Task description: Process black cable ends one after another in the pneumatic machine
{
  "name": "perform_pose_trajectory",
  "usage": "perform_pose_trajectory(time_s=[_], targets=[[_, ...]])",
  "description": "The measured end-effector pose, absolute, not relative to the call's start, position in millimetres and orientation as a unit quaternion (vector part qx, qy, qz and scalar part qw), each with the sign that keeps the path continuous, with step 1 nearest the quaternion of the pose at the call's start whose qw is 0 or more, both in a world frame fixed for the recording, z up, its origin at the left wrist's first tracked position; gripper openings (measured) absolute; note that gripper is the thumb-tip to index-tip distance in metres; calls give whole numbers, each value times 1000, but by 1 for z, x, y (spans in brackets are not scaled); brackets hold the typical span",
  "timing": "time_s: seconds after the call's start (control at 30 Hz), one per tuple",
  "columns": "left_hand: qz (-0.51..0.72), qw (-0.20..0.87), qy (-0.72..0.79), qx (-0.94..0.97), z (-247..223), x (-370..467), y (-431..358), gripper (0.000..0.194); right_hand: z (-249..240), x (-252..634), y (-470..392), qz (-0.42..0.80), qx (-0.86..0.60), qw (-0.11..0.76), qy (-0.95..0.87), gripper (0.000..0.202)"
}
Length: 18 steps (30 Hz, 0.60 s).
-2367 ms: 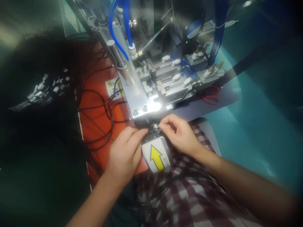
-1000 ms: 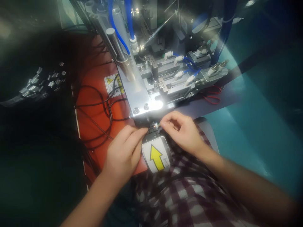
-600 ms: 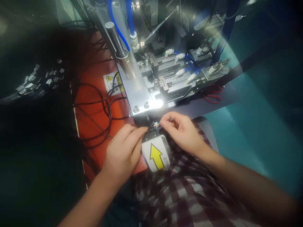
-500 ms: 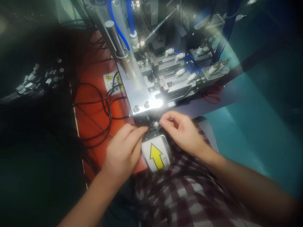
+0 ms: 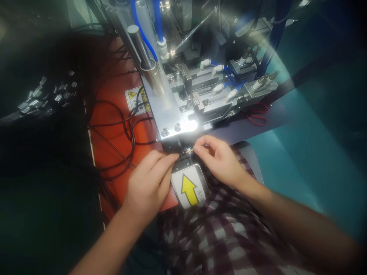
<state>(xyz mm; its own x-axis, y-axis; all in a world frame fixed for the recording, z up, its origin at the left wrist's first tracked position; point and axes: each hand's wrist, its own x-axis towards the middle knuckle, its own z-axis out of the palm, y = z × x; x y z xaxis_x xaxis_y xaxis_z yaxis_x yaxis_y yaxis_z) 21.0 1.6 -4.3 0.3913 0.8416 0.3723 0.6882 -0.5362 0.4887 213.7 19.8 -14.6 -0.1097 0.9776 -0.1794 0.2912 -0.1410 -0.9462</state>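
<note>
Both hands are at the front of a metal machine (image 5: 169,114). My left hand (image 5: 150,179) has its thumb and fingers pinched together at the left side of a small dark fixture (image 5: 183,157). On the fixture's right side my right hand (image 5: 220,158) pinches with thumb and index finger, beside small shiny thin pieces (image 5: 189,150). What either pinch holds is too small to make out. Just below the fixture is a white plate with a yellow arrow (image 5: 189,189).
Black cables (image 5: 130,130) loop over the orange surface (image 5: 114,152) on the left. White fittings (image 5: 218,88) with blue tubes stick up from the machine. Small shiny metal parts (image 5: 36,99) lie at the far left. A red wire (image 5: 258,118) hangs at the right.
</note>
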Motion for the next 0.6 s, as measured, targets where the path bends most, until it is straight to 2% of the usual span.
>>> perform_pose_trajectory(time_s=[0.27, 0.6], targets=[[299, 135, 466, 822, -4, 21, 1, 22, -15, 214, 21, 511, -571, 342, -544, 11], [294, 140, 469, 821, -5, 21, 0, 22, -13, 213, 20, 474, -576, 334, -577, 12]])
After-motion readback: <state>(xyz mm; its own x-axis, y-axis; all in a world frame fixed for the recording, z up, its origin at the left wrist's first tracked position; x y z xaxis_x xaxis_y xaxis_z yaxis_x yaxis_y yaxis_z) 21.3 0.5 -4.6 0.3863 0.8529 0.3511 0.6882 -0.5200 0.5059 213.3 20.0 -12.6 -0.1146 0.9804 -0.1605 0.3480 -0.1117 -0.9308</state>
